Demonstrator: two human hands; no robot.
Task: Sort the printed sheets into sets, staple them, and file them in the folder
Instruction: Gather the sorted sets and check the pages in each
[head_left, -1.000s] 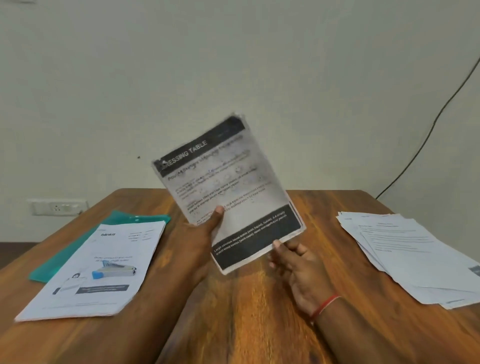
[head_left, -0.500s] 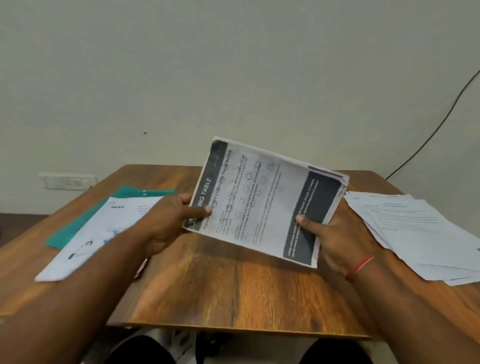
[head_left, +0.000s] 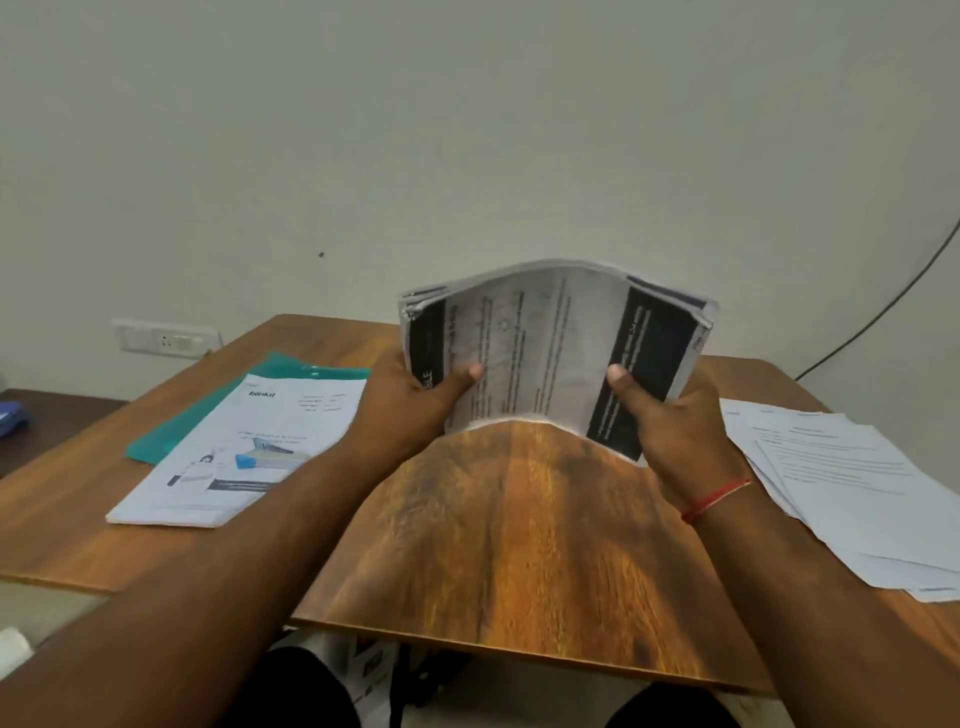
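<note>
Sheets (head_left: 545, 358) bowed upward, black-banded ends clamped by left hand (head_left: 410, 405) and right hand (head_left: 670, 421) fingers.

Wall (head_left: 467, 130): plain, pale grey-green, matte; fills the far half of the view.
Mark (head_left: 321, 254): small dark spot on the wall, left of centre.
Socket plate (head_left: 165, 339): white, on the wall at far left, just above table level.
Cable (head_left: 883, 306): thin, dark, curving down the wall at far right to the table's far edge.
Table (head_left: 519, 519): wood-grain top, brown-orange, glossy; near edge thin.
Side surface (head_left: 57, 421): dark brown, lower, left of the table.
Light: even, soft, no hard shadows.
</note>
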